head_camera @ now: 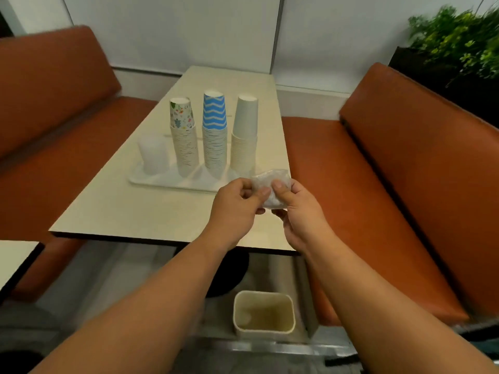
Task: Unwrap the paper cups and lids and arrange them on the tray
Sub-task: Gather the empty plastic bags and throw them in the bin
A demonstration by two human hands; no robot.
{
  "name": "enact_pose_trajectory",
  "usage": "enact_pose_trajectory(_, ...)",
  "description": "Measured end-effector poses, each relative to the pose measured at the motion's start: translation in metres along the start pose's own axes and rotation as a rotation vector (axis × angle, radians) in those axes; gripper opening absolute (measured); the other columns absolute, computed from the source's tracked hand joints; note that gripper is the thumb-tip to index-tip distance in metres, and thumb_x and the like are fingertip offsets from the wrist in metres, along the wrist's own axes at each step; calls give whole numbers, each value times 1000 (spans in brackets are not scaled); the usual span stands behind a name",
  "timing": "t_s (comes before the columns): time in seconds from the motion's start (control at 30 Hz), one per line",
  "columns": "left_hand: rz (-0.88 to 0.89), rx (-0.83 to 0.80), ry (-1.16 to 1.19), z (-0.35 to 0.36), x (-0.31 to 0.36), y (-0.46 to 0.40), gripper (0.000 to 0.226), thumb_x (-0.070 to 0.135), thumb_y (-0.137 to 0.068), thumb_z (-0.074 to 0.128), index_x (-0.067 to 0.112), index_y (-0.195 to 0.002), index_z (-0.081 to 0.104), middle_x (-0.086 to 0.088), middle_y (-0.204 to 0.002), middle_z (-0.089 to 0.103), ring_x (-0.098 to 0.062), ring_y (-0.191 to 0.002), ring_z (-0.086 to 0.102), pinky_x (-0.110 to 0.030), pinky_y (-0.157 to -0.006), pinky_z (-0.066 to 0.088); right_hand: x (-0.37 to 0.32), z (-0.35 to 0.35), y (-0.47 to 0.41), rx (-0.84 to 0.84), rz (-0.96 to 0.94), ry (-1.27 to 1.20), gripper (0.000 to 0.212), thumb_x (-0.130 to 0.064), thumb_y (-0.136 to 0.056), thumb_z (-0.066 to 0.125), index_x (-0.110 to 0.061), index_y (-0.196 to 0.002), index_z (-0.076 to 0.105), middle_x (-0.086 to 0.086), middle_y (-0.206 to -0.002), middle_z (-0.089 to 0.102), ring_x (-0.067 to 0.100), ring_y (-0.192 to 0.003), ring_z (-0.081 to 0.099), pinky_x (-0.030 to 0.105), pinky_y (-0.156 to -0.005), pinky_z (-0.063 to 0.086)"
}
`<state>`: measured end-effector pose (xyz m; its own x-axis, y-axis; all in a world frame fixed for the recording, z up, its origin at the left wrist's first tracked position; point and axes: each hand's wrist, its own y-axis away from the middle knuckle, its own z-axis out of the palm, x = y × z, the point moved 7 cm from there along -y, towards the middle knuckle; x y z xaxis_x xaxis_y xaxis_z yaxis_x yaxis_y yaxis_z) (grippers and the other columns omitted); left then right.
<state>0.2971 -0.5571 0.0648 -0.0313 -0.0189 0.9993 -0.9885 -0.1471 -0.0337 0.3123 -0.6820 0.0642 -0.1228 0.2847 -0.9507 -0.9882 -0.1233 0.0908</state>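
Thumbs and fingertips of left hand (237,201) and right hand (293,209) pinching crumpled plastic wrap (271,186), above table (113,211) near edge. Light, soft, slippery; probably empty, blurred. Best held bunched. Behind, cup stacks (214,130) upside down on tray (151,180).

Three cup stacks (214,133), one lid stack (153,153), one tray (172,181), one bin (264,312)

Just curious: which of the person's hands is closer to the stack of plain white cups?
Right. The right hand sits just below and right of the plain white cups; the left hand is slightly farther, lower left. Both grip crumpled plastic wrap.
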Motion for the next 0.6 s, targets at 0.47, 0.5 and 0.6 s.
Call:
enact_pose_trajectory(0.47,-473,92,94,82,-218,108,17,-4,-91,60,13,-90,61,-6,-88,62,-19,-76,65,-32,-60,59,181,-183,49,-28,476,0,8,-20,-83,61,-14,-89,60,-1,-80,67,14,-65,57,27,-59,45)
enact_pose_trajectory(0.5,-518,95,54,81,-243,109,18,-5,-92,59,13,-89,59,-6,-86,60,-18,-74,64,-29,-58,58,202,-200,48,43,498,56,4,-18,-91,59,-14,-89,59,1,-82,68,15,-65,55,27,-59,43)
enact_pose_trajectory(0.6,-636,99,-86,80,-323,105,20,-3,-92,56,15,-83,59,-5,-81,61,-21,-72,62,-30,-59,57,265,-248,41,184,551,281,11,-15,-99,53,-14,-89,58,5,-91,66,15,-69,55,26,-59,45)
